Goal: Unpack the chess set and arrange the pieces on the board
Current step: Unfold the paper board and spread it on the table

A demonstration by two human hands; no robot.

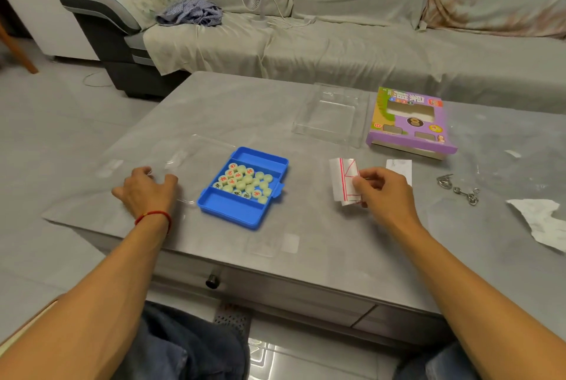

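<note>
A blue plastic tray [242,211] sits in the middle of the grey table, its centre compartment filled with several pale round chess pieces [245,182] marked in red and black. Left of it lies a clear plastic lid [196,150], and my left hand [147,193] grips its near edge with curled fingers. To the tray's right, my right hand [379,190] pinches a folded white paper board [344,179] printed with red lines. The purple game box [410,122] lies at the back right.
A clear plastic insert [330,113] lies beside the purple box. Metal ring puzzles [459,190], a white card [399,167] and crumpled white paper [542,220] lie on the right. A sofa with a small fan [254,0] and clothes stands behind the table.
</note>
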